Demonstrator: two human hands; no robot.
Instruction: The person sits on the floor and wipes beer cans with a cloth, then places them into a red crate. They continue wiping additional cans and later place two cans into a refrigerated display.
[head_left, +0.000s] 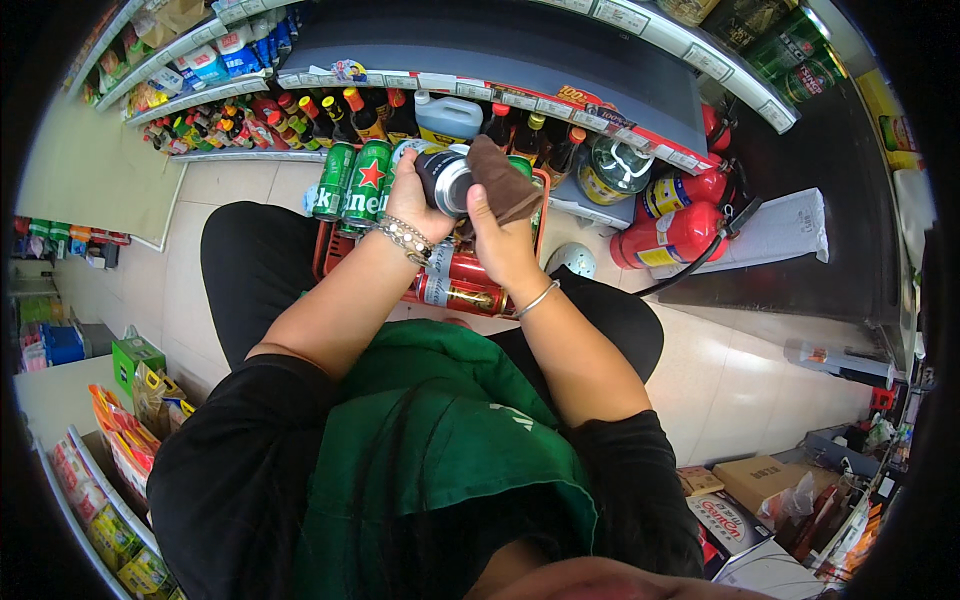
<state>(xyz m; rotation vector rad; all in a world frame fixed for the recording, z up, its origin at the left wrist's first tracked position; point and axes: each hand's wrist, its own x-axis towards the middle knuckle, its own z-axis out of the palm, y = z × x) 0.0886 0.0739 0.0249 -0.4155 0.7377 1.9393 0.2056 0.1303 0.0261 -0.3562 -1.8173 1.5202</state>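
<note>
My left hand (418, 196) is closed around a dark drink can (444, 180), tilted so that its silver end faces right. In my right hand (499, 244) is a brown cloth (501, 180), bunched against the can's end. Below both hands stands a red plastic basket (321, 251) between my knees. Green Heineken cans (367, 182) are at its far left side. Red Budweiser cans (460, 294) lie at its near side. My hands and the cloth hide part of the basket's contents.
Ahead is a grey shelf (480, 64) above a row of sauce bottles (364, 116) and a blue-tinted jug (448, 116). Red fire extinguishers (671, 234) and a large clear jar (613, 169) stand to the right. Cardboard boxes (757, 480) are at the lower right, packaged goods (124, 435) at the lower left.
</note>
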